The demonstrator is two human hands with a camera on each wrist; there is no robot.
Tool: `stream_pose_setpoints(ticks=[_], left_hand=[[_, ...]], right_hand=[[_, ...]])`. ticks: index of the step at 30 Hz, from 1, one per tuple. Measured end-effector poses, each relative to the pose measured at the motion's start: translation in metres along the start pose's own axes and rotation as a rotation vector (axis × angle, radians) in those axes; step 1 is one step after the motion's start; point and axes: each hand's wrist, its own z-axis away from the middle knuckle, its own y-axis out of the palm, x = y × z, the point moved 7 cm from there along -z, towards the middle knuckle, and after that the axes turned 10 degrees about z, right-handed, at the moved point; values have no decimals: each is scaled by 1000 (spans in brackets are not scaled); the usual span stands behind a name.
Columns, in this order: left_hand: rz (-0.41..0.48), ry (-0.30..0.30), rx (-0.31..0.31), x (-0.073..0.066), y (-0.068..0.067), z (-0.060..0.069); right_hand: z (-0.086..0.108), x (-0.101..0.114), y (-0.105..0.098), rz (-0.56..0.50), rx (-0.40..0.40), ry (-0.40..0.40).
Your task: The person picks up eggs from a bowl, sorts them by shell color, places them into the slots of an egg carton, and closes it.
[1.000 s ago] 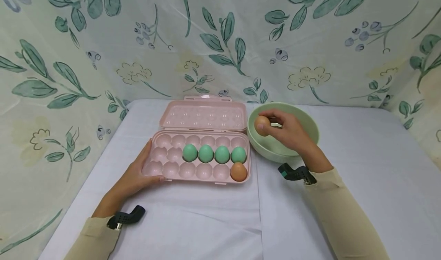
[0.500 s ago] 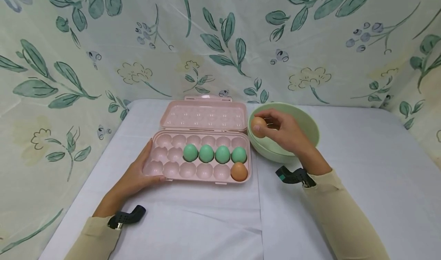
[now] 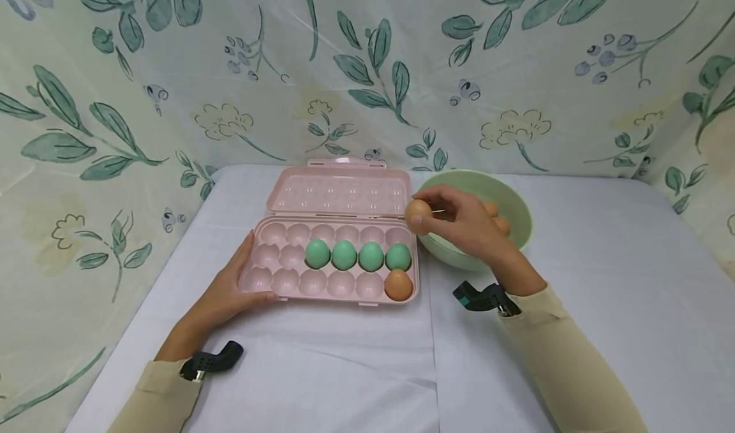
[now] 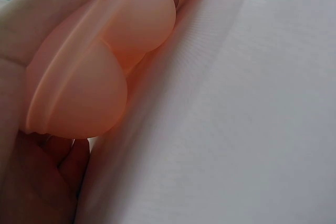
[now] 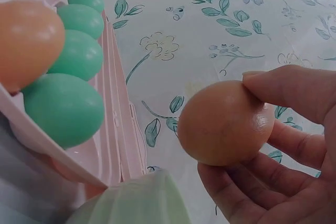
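In the head view, a pink egg carton (image 3: 312, 284) lies with its lid folded back. It holds a row of several green eggs (image 3: 344, 256) and one brown egg (image 3: 399, 285) at the front right corner. My left hand (image 3: 226, 291) grips the carton's left end, thumb along the front edge. My right hand (image 3: 467, 222) pinches another brown egg (image 5: 226, 123) between thumb and fingertips. That egg hangs over the left rim of a light green bowl (image 3: 519, 197), near the carton's back right corner. The fingers in the left wrist view are partly hidden by the carton.
Brown eggs (image 3: 501, 225) lie inside the bowl, partly hidden behind my right hand. The bowl stands close against the carton's right side. A white cloth (image 3: 321, 369) covers the table, and a leaf-patterned curtain (image 3: 367, 69) hangs behind it.
My right hand has moved left with the brown egg, from over the bowl to its left rim. Brown eggs in the bowl have come into sight. My left hand and the carton stay put.
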Motion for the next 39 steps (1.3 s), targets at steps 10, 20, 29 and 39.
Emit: stream_pose_setpoints(ticks=[10,20,29,39], left_hand=[[3,1,-2,0,-1,0],[9,0,4,2,-1,0],[4,0,4,0,0,-1],[14,-2,-4,0,0,-2]], right_hand=[[0,8,12,-15,23,-16],[3,11,27,36,31,12],[3,14,41,25,74,-8],[4,18,53,-16,125,-25]])
